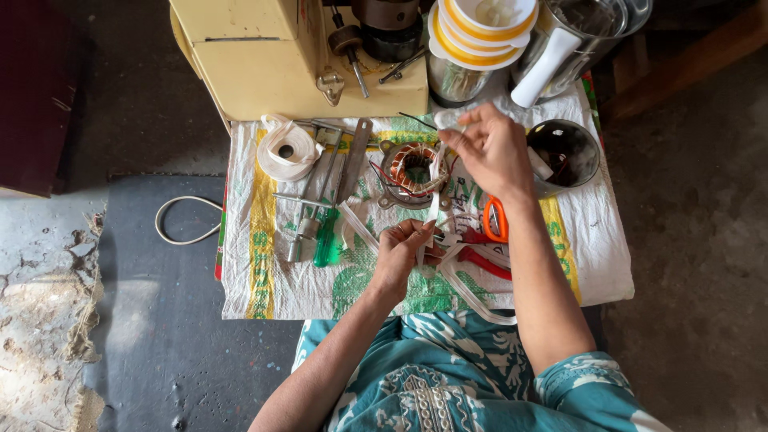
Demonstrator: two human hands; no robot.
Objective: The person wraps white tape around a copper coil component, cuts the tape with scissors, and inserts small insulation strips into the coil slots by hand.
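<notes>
My left hand (402,250) pinches the near end of a white tape strip (434,192) over the cloth-covered table (592,240). My right hand (490,146) pinches the far end of the same strip, pulling it taut. Under the strip lies a motor stator with copper windings (413,170). Both hands hover just above the cloth.
A roll of white tape (285,150), a green-handled screwdriver (326,238) and metal tools lie to the left. Orange-handled scissors (496,220) and red pliers (485,262) lie on the right. A steel cup (570,154), stacked bowls (480,28) and a cream box (272,64) stand behind.
</notes>
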